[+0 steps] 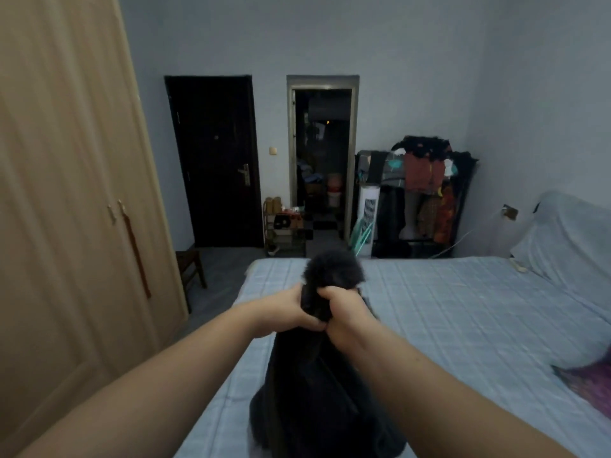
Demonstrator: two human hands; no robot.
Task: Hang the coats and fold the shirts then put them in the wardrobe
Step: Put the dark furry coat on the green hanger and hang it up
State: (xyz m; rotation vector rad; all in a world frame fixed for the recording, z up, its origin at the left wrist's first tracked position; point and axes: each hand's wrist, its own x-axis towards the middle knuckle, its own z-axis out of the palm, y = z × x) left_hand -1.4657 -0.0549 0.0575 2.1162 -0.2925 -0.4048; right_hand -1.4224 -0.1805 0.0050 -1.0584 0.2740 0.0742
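A black coat (317, 391) with a fluffy fur collar (334, 269) hangs over the bed (463, 319), held up in front of me. My left hand (287, 312) grips its upper part from the left. My right hand (344, 312) grips the same bunched fabric from the right, the two hands touching. The coat's lower part trails down onto the light blue sheet. The beige wardrobe (66, 209) stands at my left with its doors closed. No hanger shows.
A purple garment (591, 381) lies at the bed's right edge, below a covered pillow pile (568, 233). A clothes rack (426, 193) full of garments stands at the far wall beside a white fan. A wooden stool (190, 266) sits between wardrobe and bed.
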